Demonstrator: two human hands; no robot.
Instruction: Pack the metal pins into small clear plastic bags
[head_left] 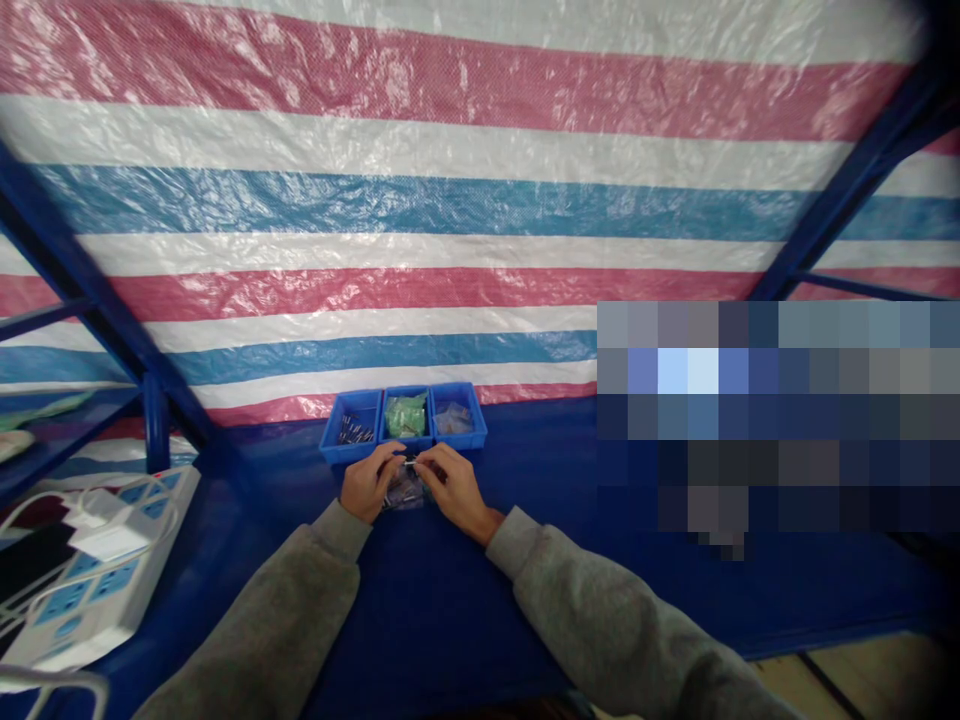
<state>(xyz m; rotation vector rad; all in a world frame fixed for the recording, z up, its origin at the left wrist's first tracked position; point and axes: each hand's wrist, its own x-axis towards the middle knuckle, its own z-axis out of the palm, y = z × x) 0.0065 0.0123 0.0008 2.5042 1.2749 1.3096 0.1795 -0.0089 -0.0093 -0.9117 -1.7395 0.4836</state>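
Striped plastic sheeting point(420, 210) hangs behind a blue table point(435, 620) with three blue bins point(406, 440); just in front of them, the left hand point(369, 482) and right hand point(456, 490) pinch a small, pale piece point(409, 463) between their fingertips.

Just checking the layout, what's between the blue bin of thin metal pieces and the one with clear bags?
A third blue bin holding green plastic packaging sits directly between them, as the head view shows.
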